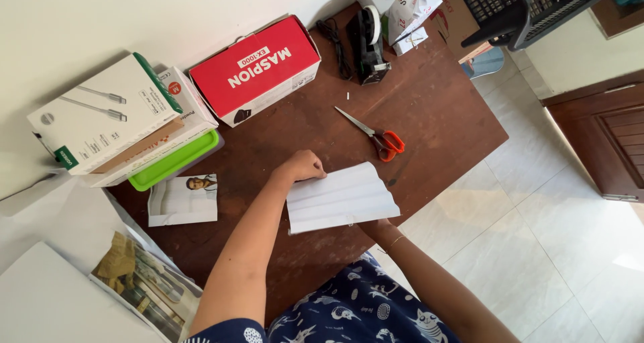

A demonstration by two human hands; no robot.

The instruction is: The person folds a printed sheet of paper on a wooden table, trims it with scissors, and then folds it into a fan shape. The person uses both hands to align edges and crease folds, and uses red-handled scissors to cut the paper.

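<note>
Brown wooden table was your ref. Red box sat at its far edge w/ tape dispenser. Pleated white paper hung over near edge; left hand pinched its top corner, right hand mostly hidden under it, grip unclear. Orange scissors lay just beyond.

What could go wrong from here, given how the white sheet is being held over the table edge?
The folded white paper is pinched only at its edges by the left hand and right hand, so it might slip or crease crookedly. The orange-handled scissors lie just beyond it with their blades bare, so a careless reach could perhaps catch them.
</note>
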